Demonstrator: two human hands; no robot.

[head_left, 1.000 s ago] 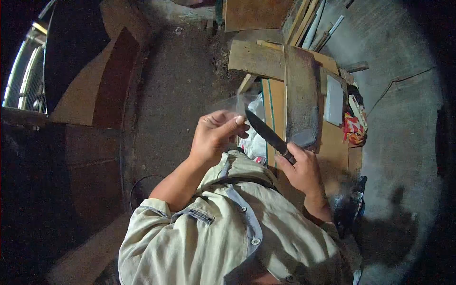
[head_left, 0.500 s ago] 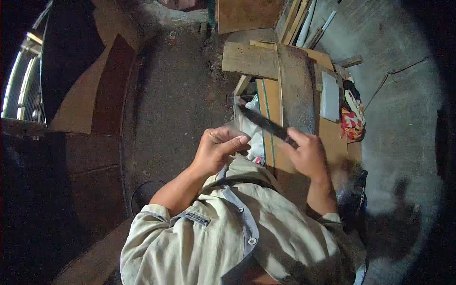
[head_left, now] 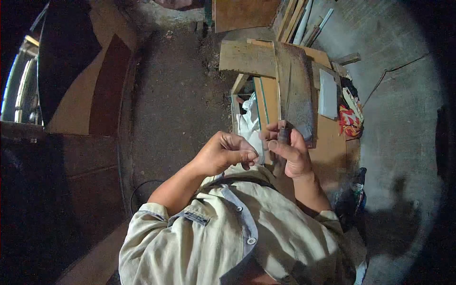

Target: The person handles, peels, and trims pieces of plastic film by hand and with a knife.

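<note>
My left hand [head_left: 228, 154] is closed in front of my waist, its thumb pressed to the bent fingers. Something pale and thin may be between the fingertips, but I cannot make it out. Beside it, to the right, my right hand [head_left: 290, 148] is wrapped around the dark handle of a knife [head_left: 283, 135]. The blade seems to point up and away from me, nearly edge-on against the brown board behind it. The two hands are a short gap apart.
Beyond my hands a worn curved board [head_left: 297, 85] lies over cardboard [head_left: 332, 137]. A white bag [head_left: 248, 123] sits in the frame beside it. A white flat piece [head_left: 327, 95] and colourful cloth [head_left: 350, 123] lie at right. Poles [head_left: 304, 21] lean on the wall.
The knife has swung from lying across toward the left hand to pointing up and away. My right hand has turned and moved slightly left; my left hand has shifted slightly right and down.
</note>
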